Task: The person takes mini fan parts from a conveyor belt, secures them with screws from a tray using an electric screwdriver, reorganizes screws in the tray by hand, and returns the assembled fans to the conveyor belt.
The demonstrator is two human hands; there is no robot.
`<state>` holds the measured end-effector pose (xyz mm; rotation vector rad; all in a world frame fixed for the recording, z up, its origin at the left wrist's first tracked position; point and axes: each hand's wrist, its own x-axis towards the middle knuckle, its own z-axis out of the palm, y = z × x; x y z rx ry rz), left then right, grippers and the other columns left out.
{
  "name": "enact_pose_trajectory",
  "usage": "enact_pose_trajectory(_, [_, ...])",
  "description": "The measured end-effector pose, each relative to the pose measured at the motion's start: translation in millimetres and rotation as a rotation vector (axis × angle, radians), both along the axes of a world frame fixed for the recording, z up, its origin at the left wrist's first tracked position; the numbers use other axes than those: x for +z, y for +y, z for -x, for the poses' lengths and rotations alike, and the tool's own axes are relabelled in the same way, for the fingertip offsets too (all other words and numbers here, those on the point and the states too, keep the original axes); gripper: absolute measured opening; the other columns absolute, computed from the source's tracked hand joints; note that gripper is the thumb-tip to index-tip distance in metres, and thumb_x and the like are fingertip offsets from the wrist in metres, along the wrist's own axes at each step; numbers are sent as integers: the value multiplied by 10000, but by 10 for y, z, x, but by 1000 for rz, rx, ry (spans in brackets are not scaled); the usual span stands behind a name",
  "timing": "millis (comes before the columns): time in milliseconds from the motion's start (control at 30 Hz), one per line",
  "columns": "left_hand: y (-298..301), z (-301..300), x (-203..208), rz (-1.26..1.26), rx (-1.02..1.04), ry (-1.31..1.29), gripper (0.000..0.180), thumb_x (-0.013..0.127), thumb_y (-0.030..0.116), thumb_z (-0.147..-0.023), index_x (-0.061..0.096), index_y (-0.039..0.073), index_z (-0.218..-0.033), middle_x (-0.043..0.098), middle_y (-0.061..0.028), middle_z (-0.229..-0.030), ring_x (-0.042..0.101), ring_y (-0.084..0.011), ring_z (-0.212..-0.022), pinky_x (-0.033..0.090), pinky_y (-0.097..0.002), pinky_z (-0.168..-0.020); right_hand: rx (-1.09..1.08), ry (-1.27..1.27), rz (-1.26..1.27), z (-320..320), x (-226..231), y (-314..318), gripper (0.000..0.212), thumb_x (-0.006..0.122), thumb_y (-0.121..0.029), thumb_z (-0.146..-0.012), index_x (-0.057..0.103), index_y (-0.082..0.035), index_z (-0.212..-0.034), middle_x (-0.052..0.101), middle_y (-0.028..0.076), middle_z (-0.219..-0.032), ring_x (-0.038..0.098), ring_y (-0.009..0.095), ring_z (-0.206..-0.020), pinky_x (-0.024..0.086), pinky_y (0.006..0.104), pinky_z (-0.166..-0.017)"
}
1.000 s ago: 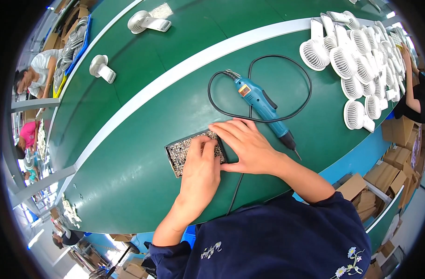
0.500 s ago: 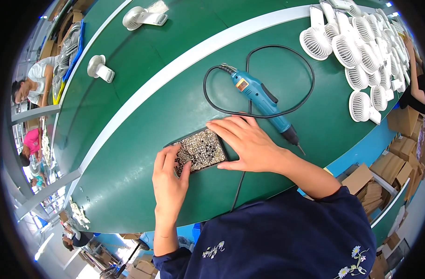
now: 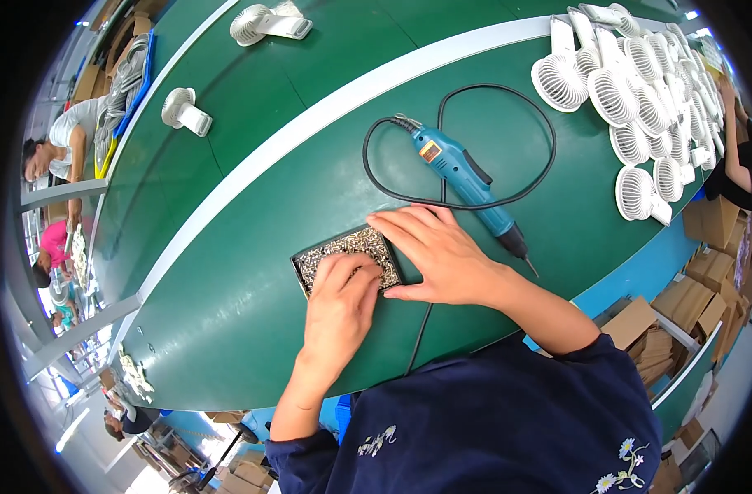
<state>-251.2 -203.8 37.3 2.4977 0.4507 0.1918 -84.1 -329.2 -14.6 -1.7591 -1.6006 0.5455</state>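
Note:
A shallow black tray full of small silvery and dark screws lies on the green tabletop in front of me. My left hand reaches in from below, its fingers bunched together among the screws; whatever is between the fingertips is hidden. At the tray's right end, my right hand holds the edge, with thumb at the lower corner and fingers at the upper one. Just beyond that hand lies a teal electric screwdriver, its bit pointing to the lower right and its black cable looped around it.
White handheld fans are piled at the far right. Two more, a near fan and a far fan, lie beyond the white strip. Cardboard boxes stand below the table's right edge. Other people work at left and far right.
My left hand has shifted right across the tray, and its spread fingers have drawn together. The two fans beyond the strip have moved slightly right. My right hand stays in place.

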Motion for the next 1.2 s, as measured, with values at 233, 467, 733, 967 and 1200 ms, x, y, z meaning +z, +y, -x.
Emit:
enact_pose_trajectory(233, [228, 379, -50, -6, 125, -38, 444, 796, 106, -812, 666, 26, -1229, 618, -145, -1290, 547, -366, -1237, 427, -482, -1075, 9, -23, 10, -20, 35, 1, 942, 816, -483, -785, 425, -11, -1501, 496, 147, -1461, 457, 315, -1349, 312, 496, -1150])
enact_pose_trajectory(467, [75, 139, -347, -232, 69, 112, 663, 640, 330, -925, 472, -25, -1459, 490, -217, -1491, 415, -383, -1433, 227, -559, -1233, -1, -154, 43, 71, 83, -144, 962, 863, -503, -707, 487, -8, -1441, 509, 156, -1367, 462, 367, -1285, 348, 511, -1120])
enact_pose_trajectory(733, [278, 423, -432, -317, 224, 44, 591, 596, 321, -970, 505, -28, -1437, 493, -218, -1502, 416, -390, -1440, 267, -554, -1213, 86, -122, 1, 246, 117, 273, 903, 824, -484, -794, 466, -3, -1470, 496, 178, -1421, 452, 369, -1331, 369, 485, -1138])
enact_pose_trajectory(967, [331, 369, -477, -273, 276, -22, 489, 564, 236, -982, 539, -26, -1394, 500, -214, -1490, 420, -390, -1438, 263, -543, -1219, 106, -122, -10, 196, 21, 366, 939, 833, -505, -775, 457, -6, -1477, 486, 163, -1445, 439, 367, -1362, 341, 500, -1161])
enact_pose_trajectory(1200, [109, 233, -441, -276, 294, 22, 495, 528, 244, -1015, 506, -10, -1439, 483, -218, -1499, 401, -399, -1447, 264, -544, -1219, 150, -83, 84, 85, 75, 308, 1000, 805, -460, -814, 334, 47, -1536, 387, 228, -1543, 358, 405, -1454, 232, 537, -1251])
